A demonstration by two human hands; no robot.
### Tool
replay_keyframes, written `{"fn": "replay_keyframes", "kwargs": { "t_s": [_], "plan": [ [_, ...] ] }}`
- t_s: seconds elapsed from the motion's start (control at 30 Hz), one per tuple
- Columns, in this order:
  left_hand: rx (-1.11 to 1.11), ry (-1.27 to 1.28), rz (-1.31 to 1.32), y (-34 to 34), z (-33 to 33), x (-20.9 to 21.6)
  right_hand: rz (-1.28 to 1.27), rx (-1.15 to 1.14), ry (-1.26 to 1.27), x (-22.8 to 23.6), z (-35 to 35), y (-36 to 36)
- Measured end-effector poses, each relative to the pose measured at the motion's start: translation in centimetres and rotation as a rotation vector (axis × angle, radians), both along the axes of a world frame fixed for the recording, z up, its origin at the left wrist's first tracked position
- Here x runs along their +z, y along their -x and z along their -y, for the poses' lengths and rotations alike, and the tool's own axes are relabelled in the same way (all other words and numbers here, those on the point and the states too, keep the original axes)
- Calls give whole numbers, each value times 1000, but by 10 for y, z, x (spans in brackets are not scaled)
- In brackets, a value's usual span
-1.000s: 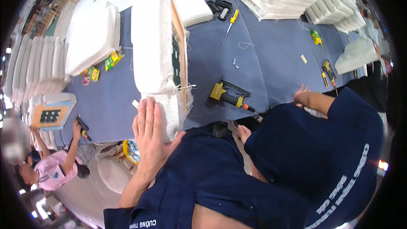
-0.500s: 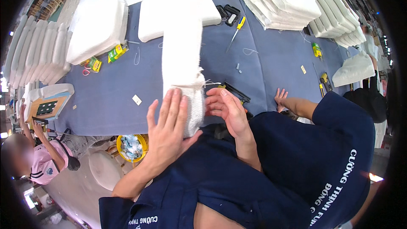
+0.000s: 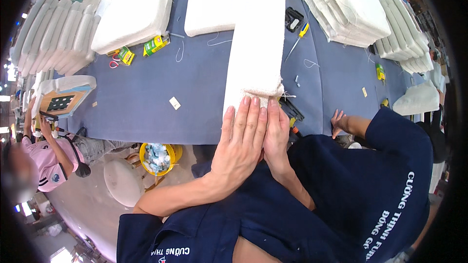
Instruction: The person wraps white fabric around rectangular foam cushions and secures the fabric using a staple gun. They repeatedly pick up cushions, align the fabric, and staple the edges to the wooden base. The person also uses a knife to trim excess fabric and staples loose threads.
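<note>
A long, narrow cushion [image 3: 256, 53], wrapped in white woven cloth, reaches toward me across the blue-covered table [image 3: 200, 87]. Its near end shows a fold and frayed threads at the right corner. My left hand [image 3: 240, 139] lies on this end, its fingers stretched out and close together, pointing away from me. Along the right side of the same end rests my right hand [image 3: 277, 139], fingers extended against the cloth and partly covered by the left hand. Close by on the right is a black tool [image 3: 291, 111], perhaps a staple gun, partly hidden.
White cushions [image 3: 131, 14] stand at the left and a stack [image 3: 341, 7] at the far right. A yellow-handled screwdriver [image 3: 297, 41] and green-yellow boxes [image 3: 155, 45] lie on the table. A co-worker's hand [image 3: 337, 121] leans at right; a yellow bucket [image 3: 171, 159] stands below.
My right hand has come in from beside the cushion to touch its end. The left hand remains on the cloth, now pressed next to the right. The view has shifted.
</note>
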State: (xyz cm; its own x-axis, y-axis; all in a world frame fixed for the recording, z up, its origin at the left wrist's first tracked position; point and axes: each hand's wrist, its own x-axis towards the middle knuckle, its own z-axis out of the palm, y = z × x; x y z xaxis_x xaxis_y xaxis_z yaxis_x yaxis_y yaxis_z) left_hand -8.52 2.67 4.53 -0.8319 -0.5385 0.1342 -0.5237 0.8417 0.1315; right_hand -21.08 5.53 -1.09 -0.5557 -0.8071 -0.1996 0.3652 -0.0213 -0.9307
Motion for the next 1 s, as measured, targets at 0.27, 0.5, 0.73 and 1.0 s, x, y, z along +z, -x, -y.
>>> {"fn": "replay_keyframes", "kwargs": {
  "t_s": [0.27, 0.5, 0.73, 1.0],
  "plan": [
    [151, -185, -538, -46, 17, -23, 101, -74, 77, -3, 14, -27],
    [207, -391, -519, -115, 95, -12, 102, -111, 129, 12, 90, -105],
    [-85, -210, -308, -211, 219, 1, 66, -351, 282, -7, 193, -208],
    [-217, -1043, -822, -304, 291, -69, 14, -527, 268, -24, 241, -283]
  ]
}}
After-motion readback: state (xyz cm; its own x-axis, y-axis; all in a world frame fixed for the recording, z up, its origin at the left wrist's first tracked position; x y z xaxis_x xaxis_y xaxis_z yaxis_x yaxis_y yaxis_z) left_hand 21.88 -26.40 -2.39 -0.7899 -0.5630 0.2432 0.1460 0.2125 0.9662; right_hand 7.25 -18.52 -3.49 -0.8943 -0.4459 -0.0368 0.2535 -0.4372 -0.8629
